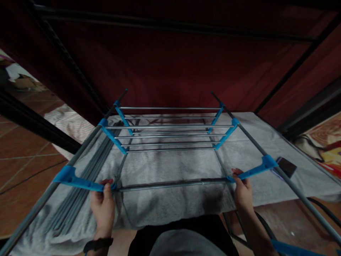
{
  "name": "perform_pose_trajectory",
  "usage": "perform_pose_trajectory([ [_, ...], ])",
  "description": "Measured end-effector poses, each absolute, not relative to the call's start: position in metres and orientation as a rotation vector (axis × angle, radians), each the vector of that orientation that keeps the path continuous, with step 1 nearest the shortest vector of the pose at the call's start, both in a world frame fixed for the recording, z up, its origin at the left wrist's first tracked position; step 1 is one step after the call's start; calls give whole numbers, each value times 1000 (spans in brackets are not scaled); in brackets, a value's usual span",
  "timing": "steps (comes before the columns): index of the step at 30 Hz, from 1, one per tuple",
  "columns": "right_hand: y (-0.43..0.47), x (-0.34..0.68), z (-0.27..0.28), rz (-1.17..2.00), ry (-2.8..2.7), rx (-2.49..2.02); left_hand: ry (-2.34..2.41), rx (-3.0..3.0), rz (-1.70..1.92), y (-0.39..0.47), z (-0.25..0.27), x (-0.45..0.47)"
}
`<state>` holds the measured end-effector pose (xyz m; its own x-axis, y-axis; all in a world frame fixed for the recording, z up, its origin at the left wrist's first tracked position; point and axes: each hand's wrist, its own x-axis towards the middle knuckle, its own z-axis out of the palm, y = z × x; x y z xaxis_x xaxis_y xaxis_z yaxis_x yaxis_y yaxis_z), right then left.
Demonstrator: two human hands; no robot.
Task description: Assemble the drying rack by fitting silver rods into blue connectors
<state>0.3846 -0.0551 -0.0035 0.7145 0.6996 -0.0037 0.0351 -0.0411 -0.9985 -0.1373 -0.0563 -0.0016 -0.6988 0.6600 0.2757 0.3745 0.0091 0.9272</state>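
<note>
A rack of grey metal tubes and blue plastic brackets lies on a grey cloth. My left hand (102, 205) is closed on the inner end of the left blue bracket (80, 182), which is joined to a long side tube (32, 209). On the other side, my right hand (243, 192) pinches the inner end of the right blue bracket (254, 172). A thin crossbar (170, 185) spans the gap between these two bracket ends. Farther off, several crossbars (170, 136) run between two more pairs of blue brackets. My fingertips partly hide the bar ends.
Several loose grey tubes (82, 185) lie bundled on the cloth (170, 209) at left. A dark, phone-like object (286, 167) rests near the right side tube. Dark red panels (170, 67) stand behind. Another blue piece (293, 248) shows at lower right.
</note>
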Motion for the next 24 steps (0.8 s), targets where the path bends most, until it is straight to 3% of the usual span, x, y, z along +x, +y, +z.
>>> perform_pose_trajectory([
  [8, -31, 387, 10, 687, -428, -1148, 2009, 957, 1921, -37, -5, -135],
  [24, 27, 384, -1, 688, -361, -1159, 2090, 1005, 1893, 12, -9, -134],
])
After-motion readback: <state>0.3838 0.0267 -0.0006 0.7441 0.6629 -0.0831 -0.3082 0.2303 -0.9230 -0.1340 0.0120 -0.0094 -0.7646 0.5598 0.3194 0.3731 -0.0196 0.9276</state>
